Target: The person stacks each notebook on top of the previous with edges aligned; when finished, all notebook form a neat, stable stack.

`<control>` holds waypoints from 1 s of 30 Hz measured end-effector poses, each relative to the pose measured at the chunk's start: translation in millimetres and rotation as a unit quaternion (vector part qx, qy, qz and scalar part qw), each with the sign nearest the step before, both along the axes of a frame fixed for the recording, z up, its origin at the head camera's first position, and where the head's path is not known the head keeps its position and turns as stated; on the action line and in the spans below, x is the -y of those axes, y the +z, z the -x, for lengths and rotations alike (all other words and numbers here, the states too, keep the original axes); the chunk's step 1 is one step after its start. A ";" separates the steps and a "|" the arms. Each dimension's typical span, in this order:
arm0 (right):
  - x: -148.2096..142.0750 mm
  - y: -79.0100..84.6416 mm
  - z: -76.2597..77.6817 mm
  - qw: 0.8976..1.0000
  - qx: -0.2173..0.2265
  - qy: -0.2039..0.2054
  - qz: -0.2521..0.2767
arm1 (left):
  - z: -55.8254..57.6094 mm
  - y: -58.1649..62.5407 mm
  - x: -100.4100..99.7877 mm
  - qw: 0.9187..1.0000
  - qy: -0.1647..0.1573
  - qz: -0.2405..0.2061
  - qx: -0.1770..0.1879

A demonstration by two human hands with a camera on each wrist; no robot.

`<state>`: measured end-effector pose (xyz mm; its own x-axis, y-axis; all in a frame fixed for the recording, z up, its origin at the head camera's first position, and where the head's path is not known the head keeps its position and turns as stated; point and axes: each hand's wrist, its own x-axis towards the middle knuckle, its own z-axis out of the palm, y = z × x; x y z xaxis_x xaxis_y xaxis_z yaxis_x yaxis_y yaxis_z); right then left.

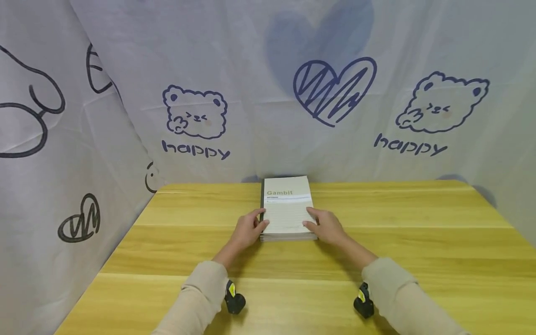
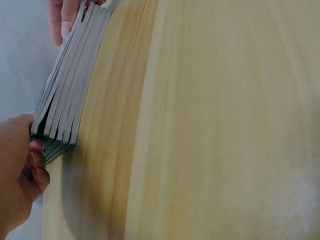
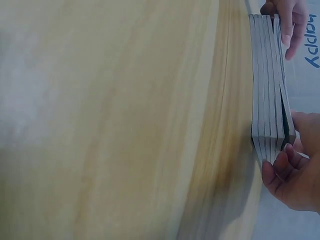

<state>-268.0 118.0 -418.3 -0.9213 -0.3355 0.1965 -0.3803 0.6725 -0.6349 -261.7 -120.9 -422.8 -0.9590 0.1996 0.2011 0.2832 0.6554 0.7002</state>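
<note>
A stack of several notebooks (image 1: 289,237) lies at the far middle of the table. Its top notebook (image 1: 288,215) has a pale lined cover marked "Gambit" and a dark spine on the left. With the thumb over its left edge, my left hand (image 1: 247,230) pinches the top notebook. My right hand (image 1: 329,227) pinches it at the right edge, thumb on the cover. Both wrist views show a narrow gap under the top notebook (image 3: 287,107), close to the fingers. Below it, the other notebooks (image 2: 75,82) sit flush together.
The wooden table (image 1: 293,288) stretches out in front of the stack and to both sides. Behind its far edge hangs a white cloth (image 1: 259,121) printed with bears and hearts, close to the stack. More cloth hangs along the left side.
</note>
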 end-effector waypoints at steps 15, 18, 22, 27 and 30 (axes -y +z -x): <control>1.5 -2.8 -5.5 0.999 -0.021 -0.027 -0.034 | 3.1 0.4 -2.6 0.996 -0.010 0.092 0.005; 2.3 -4.4 -5.8 0.999 -0.019 -0.027 -0.015 | 2.4 2.5 -1.9 0.992 -0.013 0.123 0.002; 2.9 -6.6 -4.6 0.999 -0.022 -0.025 0.005 | 1.2 5.0 -0.2 0.986 -0.018 0.162 -0.020; 3.9 -7.6 -2.5 0.999 -0.008 -0.033 0.026 | 0.0 5.3 1.2 0.985 -0.030 0.164 -0.031; 5.9 -8.4 -2.5 0.997 0.003 -0.048 0.055 | -0.2 2.3 2.5 0.991 -0.030 0.127 -0.028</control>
